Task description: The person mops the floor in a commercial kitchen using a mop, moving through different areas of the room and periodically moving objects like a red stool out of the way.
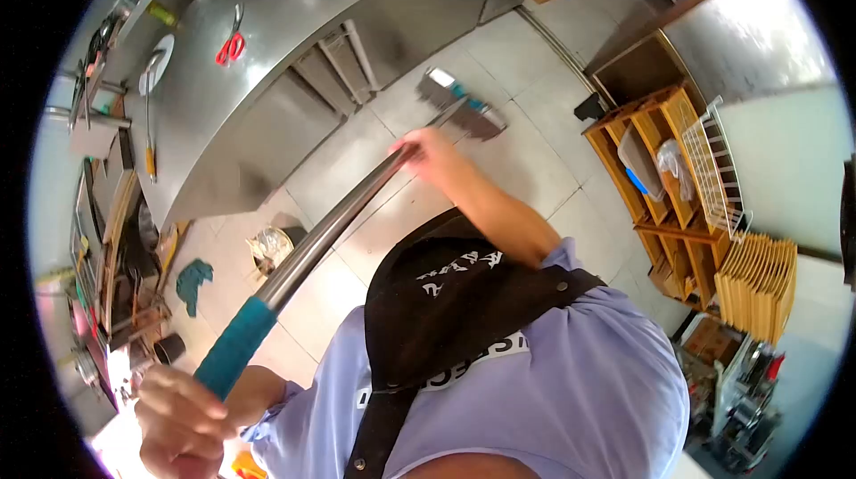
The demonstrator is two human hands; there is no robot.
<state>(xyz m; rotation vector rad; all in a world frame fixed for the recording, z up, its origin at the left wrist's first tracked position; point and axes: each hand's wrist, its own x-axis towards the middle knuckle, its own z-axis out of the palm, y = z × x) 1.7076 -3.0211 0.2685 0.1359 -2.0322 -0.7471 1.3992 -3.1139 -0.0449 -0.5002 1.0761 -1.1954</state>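
Observation:
A flat mop [312,245] with a metal pole and a teal grip slants across the view. Its blurred grey head [481,118], with teal parts, lies over the tiled floor. My right hand [426,156] is closed around the pole well down its length, arm stretched forward. At the lower left my left hand [183,421] has its fingers curled at the top end of the teal grip; they are somewhat smeared by motion. A dark apron [446,301] hangs over my light purple shirt.
A steel counter [294,7] carries red-handled scissors [231,48] and a plate [157,65]. On the floor stand a bin [272,247] and, nearby, a dark green cloth [193,285]. Wooden shelves [660,158] and a white wire rack [713,163] line the right side.

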